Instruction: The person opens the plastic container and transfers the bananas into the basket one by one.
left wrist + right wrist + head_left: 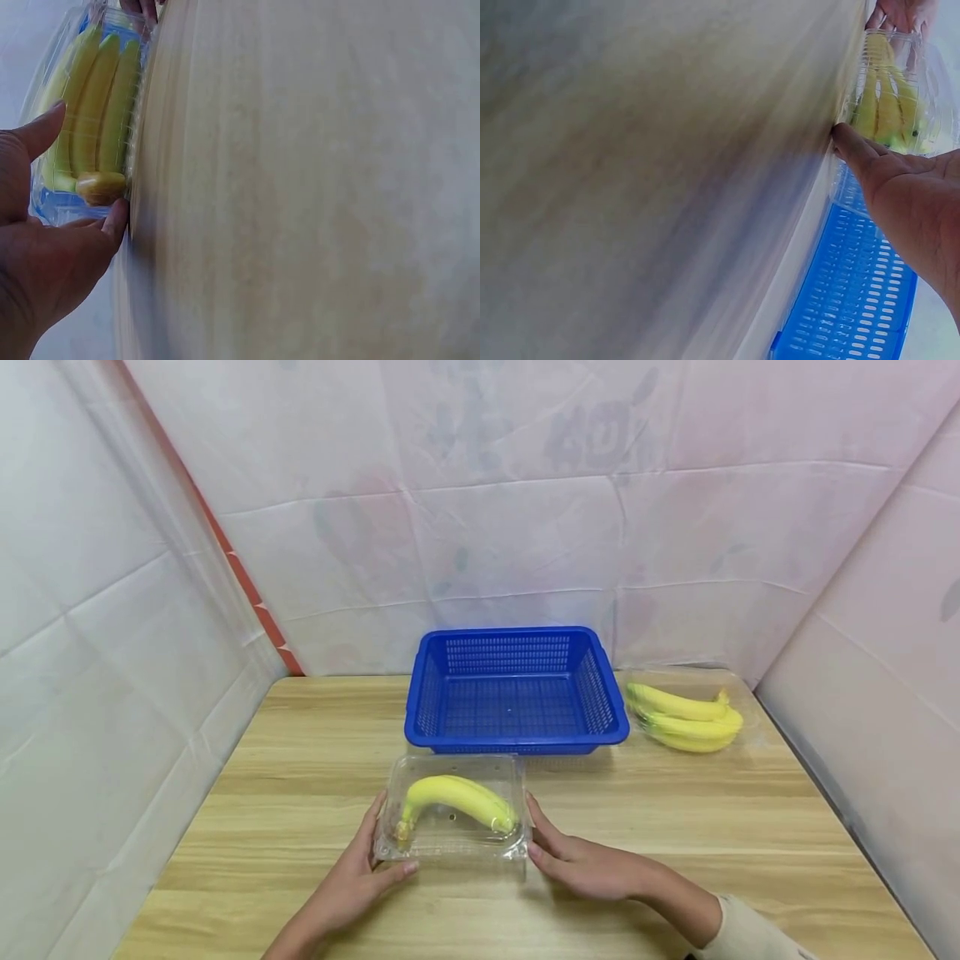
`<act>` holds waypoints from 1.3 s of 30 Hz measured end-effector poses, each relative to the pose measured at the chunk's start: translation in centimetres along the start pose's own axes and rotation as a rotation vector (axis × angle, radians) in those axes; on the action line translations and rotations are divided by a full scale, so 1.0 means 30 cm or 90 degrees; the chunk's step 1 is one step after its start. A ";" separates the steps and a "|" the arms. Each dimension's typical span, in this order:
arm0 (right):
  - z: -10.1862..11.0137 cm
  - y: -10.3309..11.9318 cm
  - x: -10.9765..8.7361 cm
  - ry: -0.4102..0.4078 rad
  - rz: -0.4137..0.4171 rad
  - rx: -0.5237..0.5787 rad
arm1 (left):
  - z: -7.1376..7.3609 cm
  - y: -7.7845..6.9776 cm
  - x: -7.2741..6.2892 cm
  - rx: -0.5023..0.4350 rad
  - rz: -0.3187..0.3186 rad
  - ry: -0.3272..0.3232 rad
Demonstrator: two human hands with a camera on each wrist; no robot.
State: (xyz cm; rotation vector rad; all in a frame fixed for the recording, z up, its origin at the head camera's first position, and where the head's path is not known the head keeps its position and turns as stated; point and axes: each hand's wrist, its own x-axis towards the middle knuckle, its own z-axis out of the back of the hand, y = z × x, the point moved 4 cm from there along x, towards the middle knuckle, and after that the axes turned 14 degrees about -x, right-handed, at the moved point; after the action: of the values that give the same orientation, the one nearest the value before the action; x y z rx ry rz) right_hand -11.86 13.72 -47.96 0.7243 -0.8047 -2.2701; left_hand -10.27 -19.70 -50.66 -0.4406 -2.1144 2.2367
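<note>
A clear plastic clamshell box (pixel 465 847) with a bunch of yellow bananas (pixel 457 797) inside sits near the front middle of the table. At its left side my left hand (pixel 356 872) grips it, fingers along the side and thumb by the front corner. The right hand (pixel 592 864) holds the opposite side with its fingertips and thumb. Several bananas (pixel 94 112) show through the plastic in the left wrist view, stem end toward the left hand. Both hands also appear around the box in the right wrist view. Some fingers are hidden behind the box.
Just behind the box stands a blue perforated basket (pixel 510 718), with nothing visible inside. A second clear box (pixel 738 681) with bananas (pixel 690 718) lies at the back right. White cloth walls (pixel 510 543) close off the wooden table (pixel 300 760) behind and at both sides.
</note>
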 end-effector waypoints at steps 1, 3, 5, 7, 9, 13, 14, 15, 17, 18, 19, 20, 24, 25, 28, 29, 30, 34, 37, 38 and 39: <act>0.001 0.001 -0.002 -0.001 -0.003 0.001 | 0.001 0.000 0.001 -0.006 0.000 0.004; 0.003 0.002 -0.004 -0.003 -0.009 0.002 | 0.003 0.000 0.001 -0.015 0.002 0.009; 0.006 0.002 -0.006 -0.005 -0.014 0.002 | 0.005 0.000 0.002 -0.021 0.005 0.014; 0.010 0.004 -0.008 -0.009 -0.016 0.000 | 0.009 0.001 0.004 -0.024 0.008 0.017; 0.017 0.006 -0.010 -0.016 -0.015 -0.002 | 0.011 0.001 0.006 -0.023 0.008 0.019; 0.036 0.011 -0.013 -0.048 -0.024 -0.032 | 0.011 -0.002 0.005 -0.014 0.009 0.025; 0.042 0.012 -0.013 -0.059 -0.028 -0.043 | 0.011 -0.003 0.004 -0.009 0.011 0.025; 0.048 0.014 -0.013 -0.072 -0.031 -0.057 | 0.010 -0.004 0.003 -0.006 0.013 0.025; 0.062 0.019 -0.014 -0.102 -0.037 -0.092 | 0.010 -0.005 0.002 0.002 0.018 0.025; 0.068 0.022 -0.013 -0.117 -0.036 -0.109 | 0.009 -0.005 0.001 0.004 0.022 0.023; 0.073 0.027 -0.011 -0.134 -0.032 -0.125 | 0.009 -0.005 0.000 0.006 0.025 0.022; 0.078 0.031 -0.009 -0.149 -0.026 -0.140 | 0.009 -0.006 0.000 0.007 0.028 0.020; 0.084 0.046 0.004 -0.184 -0.013 -0.177 | 0.010 -0.005 0.000 0.011 0.038 0.019; 0.084 0.050 0.010 -0.187 -0.009 -0.184 | 0.011 -0.005 0.000 0.011 0.040 0.020; 0.086 0.060 0.031 -0.201 0.003 -0.221 | 0.012 -0.003 -0.001 0.009 0.045 0.023; 0.087 0.064 0.038 -0.207 0.009 -0.236 | 0.013 -0.003 -0.002 0.009 0.046 0.023; 0.089 0.069 0.045 -0.214 0.016 -0.253 | 0.013 -0.002 -0.002 0.010 0.046 0.023; 0.098 0.082 0.072 -0.237 0.039 -0.303 | 0.014 0.000 -0.003 0.010 0.042 0.016; 0.103 0.086 0.089 -0.235 0.046 -0.315 | 0.013 -0.002 -0.005 0.007 0.029 0.017; 0.104 0.087 0.093 -0.233 0.047 -0.315 | 0.012 -0.002 -0.006 0.005 0.025 0.016; 0.105 0.089 0.097 -0.232 0.048 -0.317 | 0.012 -0.003 -0.008 0.003 0.022 0.016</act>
State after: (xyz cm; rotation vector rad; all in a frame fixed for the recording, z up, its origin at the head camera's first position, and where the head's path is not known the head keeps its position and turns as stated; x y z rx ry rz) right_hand -14.89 11.16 -44.84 0.0529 -0.3771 -2.4223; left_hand -10.14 -20.09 -50.51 -0.5056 -2.1042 2.2414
